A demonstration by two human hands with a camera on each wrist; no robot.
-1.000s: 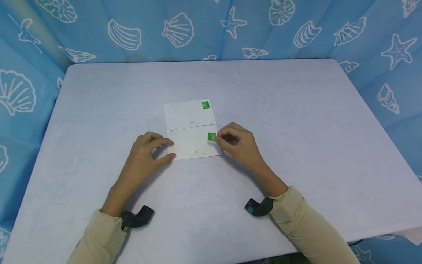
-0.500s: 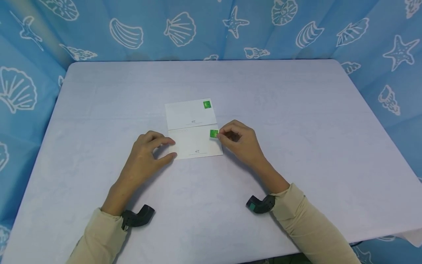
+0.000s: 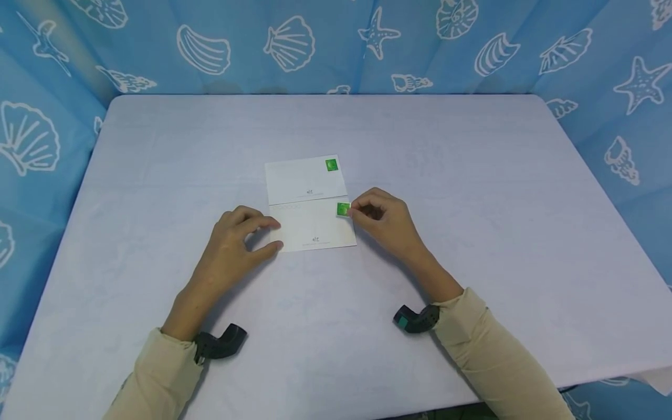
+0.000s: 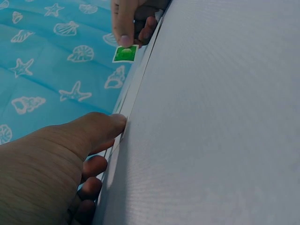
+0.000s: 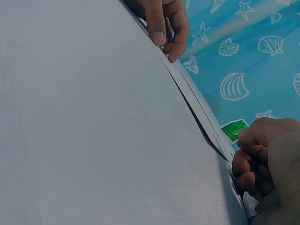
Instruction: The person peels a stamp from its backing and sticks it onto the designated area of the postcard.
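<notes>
Two white envelopes lie one above the other on the white table, their edges meeting in the head view. The far envelope bears a green stamp at its top right corner. On the near envelope a small printed mark shows near the bottom. My left hand rests its thumb and index fingertip on this envelope's left edge. With thumb and index finger, my right hand pinches another green stamp by its right side, over the near envelope's top right corner. In the right wrist view, that stamp is tilted above the paper.
A white cloth covers the table around the envelopes. Behind and beside it hangs a blue curtain with white shell and starfish prints. Black wrist cameras sit on both wrists, near the rolled beige sleeves.
My right hand has carried the pinched stamp slightly away and right, towards the near envelope's top right corner. The left hand stays at the envelope's left edge.
</notes>
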